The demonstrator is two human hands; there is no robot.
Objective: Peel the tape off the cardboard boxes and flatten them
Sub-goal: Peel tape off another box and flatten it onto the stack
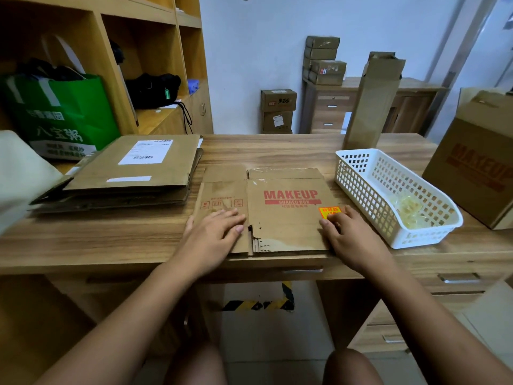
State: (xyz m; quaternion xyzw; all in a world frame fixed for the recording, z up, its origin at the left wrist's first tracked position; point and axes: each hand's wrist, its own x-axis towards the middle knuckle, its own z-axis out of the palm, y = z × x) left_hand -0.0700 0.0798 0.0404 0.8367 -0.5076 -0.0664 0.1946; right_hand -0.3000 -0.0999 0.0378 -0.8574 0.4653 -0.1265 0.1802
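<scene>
a flattened makeup box (288, 218) lies on the wooden surface (111, 240), left grip (213, 234) pressed flat on its left panel, right grip (347, 237) resting at its orange sticker (329, 211). a white basket (416, 238) stands just right of it; flat cardboard (133, 168) is stacked to the left.

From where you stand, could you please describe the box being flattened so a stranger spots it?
On the wooden desk, at its near edge between the cardboard stack and the white basket, lies the flattened box. Unlike the upright MAKEUP box far right, it lies flat under the left hand and right hand.
</scene>
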